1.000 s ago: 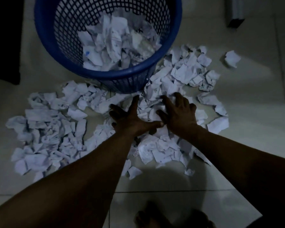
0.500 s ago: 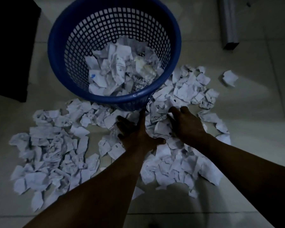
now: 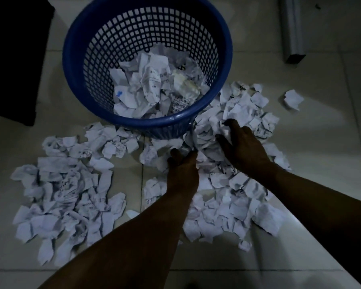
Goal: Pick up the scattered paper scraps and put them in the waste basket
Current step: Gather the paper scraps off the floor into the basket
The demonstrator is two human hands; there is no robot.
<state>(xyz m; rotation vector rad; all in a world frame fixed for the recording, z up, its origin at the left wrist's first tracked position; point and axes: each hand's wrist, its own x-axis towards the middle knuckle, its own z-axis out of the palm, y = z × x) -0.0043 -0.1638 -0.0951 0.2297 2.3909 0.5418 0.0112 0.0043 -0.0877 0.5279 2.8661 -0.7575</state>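
A blue mesh waste basket (image 3: 154, 124) stands on the pale tile floor, with crumpled paper (image 3: 152, 84) in its bottom. White paper scraps lie around its front: a wide pile at the left (image 3: 67, 197), and a second pile (image 3: 206, 140) at the basket's front right that runs down toward me (image 3: 227, 211). Both my hands are in that right-hand pile. My left hand (image 3: 182, 170) stands edge-on against the scraps, fingers pointing forward. My right hand (image 3: 244, 149) lies over them with its fingers spread. A heap of scraps sits bunched between the two hands.
One lone scrap (image 3: 293, 99) lies apart at the right. A dark block (image 3: 15, 59) fills the upper left corner. A grey metal leg (image 3: 293, 28) stands at the upper right. Light is dim.
Both hands have slid forward through the pile toward the basket and turned inward, bunching scraps between them. The view has tipped up, showing more of the basket.
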